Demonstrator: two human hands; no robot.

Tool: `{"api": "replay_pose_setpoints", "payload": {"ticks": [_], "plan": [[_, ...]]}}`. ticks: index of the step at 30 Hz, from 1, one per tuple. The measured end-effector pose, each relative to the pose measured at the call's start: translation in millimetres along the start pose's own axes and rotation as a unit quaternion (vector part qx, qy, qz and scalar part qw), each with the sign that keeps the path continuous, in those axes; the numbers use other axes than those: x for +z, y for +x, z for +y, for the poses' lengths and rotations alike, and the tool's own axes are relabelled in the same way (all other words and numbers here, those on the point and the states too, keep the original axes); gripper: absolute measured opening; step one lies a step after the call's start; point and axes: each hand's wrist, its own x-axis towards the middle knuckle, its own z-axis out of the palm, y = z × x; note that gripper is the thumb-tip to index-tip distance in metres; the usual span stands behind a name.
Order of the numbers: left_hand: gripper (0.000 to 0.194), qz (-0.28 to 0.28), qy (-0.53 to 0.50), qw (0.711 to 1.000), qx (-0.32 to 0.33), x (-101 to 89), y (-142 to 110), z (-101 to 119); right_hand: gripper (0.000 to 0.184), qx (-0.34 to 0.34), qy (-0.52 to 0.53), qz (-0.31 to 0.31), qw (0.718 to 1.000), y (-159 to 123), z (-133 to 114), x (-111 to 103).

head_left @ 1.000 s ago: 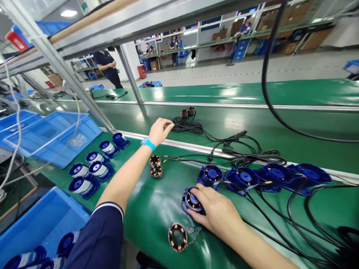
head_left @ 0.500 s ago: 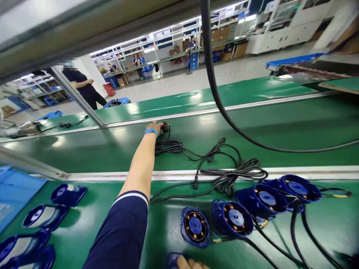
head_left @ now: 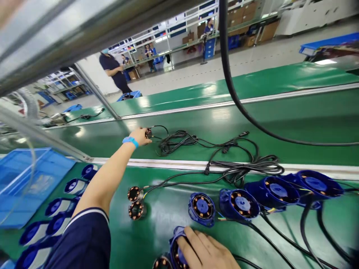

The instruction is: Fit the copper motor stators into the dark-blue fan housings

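My left hand (head_left: 139,135) reaches over to the far green strip, fingers closed around a small copper-wound stator (head_left: 148,133). A thin black lead runs from that stator toward a coiled black cable (head_left: 179,140) on its right. At the bottom, my right hand (head_left: 209,248) grips a blue motor housing (head_left: 176,239), its fingers over the open end. Beside this housing another copper-wound stator (head_left: 162,263) is partly cut off by the frame. Two more stators (head_left: 136,201) stand together on the near green surface, with a cable leading off from them.
Blue housings with cables (head_left: 242,205) stand to the right, and labelled blue housings (head_left: 58,206) line the left beside a blue bin (head_left: 25,186). A thick black cable (head_left: 232,86) hangs in front. A metal post (head_left: 97,89) rises at left; a person (head_left: 113,71) stands beyond.
My left hand has moved left with the stator, away from the coiled cable. The view has shifted, uncovering the two stators and more of my right hand on the blue housing.
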Motion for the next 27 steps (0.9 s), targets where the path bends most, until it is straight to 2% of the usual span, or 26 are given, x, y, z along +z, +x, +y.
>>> {"api": "replay_pose_setpoints", "payload": {"ticks": [2, 4, 8, 11, 13, 14, 15, 18, 20, 23, 25, 27], "plan": [[0.065, -0.001, 0.002, 0.999, -0.037, 9.1, -50.2, -23.9, 0.054, -0.004, 0.012, -0.010, 1.000, -1.7, -0.9, 0.7], [0.064, -0.009, -0.007, 0.998, -0.064, 24.0, -100.0, -38.7, 0.054, -0.014, 0.010, -0.025, 1.000, -2.3, -3.5, -2.1], [0.070, -0.013, -0.064, 0.994, -0.086, 57.2, -181.9, -43.4, 0.051, -0.065, -0.002, -0.029, 0.997, 12.2, -1.1, -29.9], [0.060, -0.001, -0.127, 0.988, -0.087, 73.3, -220.0, -36.9, 0.031, -0.116, -0.004, -0.068, 0.991, 50.9, 26.2, -58.1], [0.057, 0.001, -0.168, 0.982, -0.082, 77.9, -235.4, -32.6, 0.024, -0.136, -0.061, -0.099, 0.984, 90.5, 59.1, -61.7], [0.059, 0.000, -0.186, 0.979, -0.079, 78.8, -241.0, -30.7, 0.020, -0.143, -0.115, -0.128, 0.975, 112.1, 77.8, -55.6], [0.061, 0.000, -0.202, 0.976, -0.078, 79.1, -245.4, -29.1, 0.023, -0.151, -0.164, -0.162, 0.961, 133.4, 96.4, -43.7], [0.076, 0.001, -0.260, 0.963, -0.077, 79.2, -254.2, -25.8, 0.059, -0.192, -0.237, -0.284, 0.909, 186.1, 139.5, 17.8], [0.079, 0.004, -0.297, 0.952, -0.074, 80.4, -257.9, -25.1, 0.075, -0.218, -0.233, -0.350, 0.881, 207.1, 151.7, 66.9], [0.079, 0.007, -0.322, 0.944, -0.070, 84.0, -261.8, -25.3, 0.093, -0.242, -0.214, -0.384, 0.865, 218.8, 153.6, 124.5], [0.080, 0.010, -0.322, 0.944, -0.066, 85.2, -263.7, -25.2, 0.091, -0.243, -0.203, -0.389, 0.865, 218.1, 156.2, 141.1], [0.080, 0.013, -0.311, 0.948, -0.060, 84.5, -264.8, -24.8, 0.068, -0.237, -0.188, -0.378, 0.875, 215.4, 168.7, 137.7]]}}
